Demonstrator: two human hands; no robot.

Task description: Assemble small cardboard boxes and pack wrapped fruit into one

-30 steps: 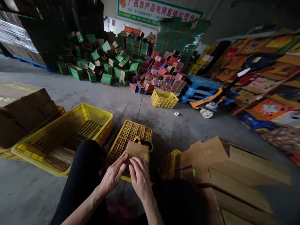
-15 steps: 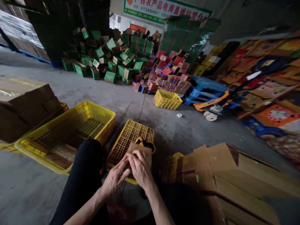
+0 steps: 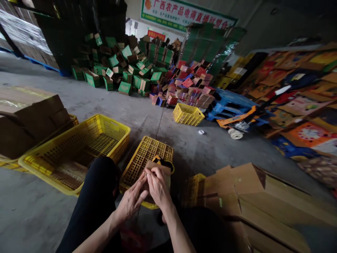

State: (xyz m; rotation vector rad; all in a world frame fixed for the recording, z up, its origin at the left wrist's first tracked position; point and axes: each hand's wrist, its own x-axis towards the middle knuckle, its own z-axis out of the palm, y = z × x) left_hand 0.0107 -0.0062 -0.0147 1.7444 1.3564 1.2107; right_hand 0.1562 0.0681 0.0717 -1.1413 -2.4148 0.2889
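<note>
Fingertips (image 3: pixel 156 172): yours meet over the small cardboard box (image 3: pixel 165 170); I cannot tell whether they pinch anything between them
Left hand (image 3: pixel 129 202): your fingers reach forward, pressed together, with the thumb held apart
Right hand (image 3: pixel 159 189): your fingers are bent and bunched, their tips close against the left ones
Small cardboard box: it sits beneath your hands on the near part of a yellow plastic crate (image 3: pixel 146 153), partly hidden by your fingers
Tape dispenser (image 3: pixel 159 160): yellow and black, it lies just beyond the box, on the same crate
Your left: a deep yellow crate (image 3: pixel 60 154) stands beside your knee, a brown cardboard piece (image 3: pixel 71 174) inside, and a large carton (image 3: pixel 28 119) lies past it
Your right: folded cardboard cartons (image 3: pixel 250 189) lie next to another yellow crate (image 3: pixel 195 188)
Floor ahead: a small yellow basket (image 3: pixel 189 115), a white roll (image 3: pixel 201 132) and an orange pallet jack (image 3: pixel 238 121) by blue pallets (image 3: pixel 223 103)
Far side: heaps of green boxes (image 3: pixel 125 88) and red boxes (image 3: pixel 187 83) lie below a banner (image 3: pixel 188 14) with Chinese lettering
</note>
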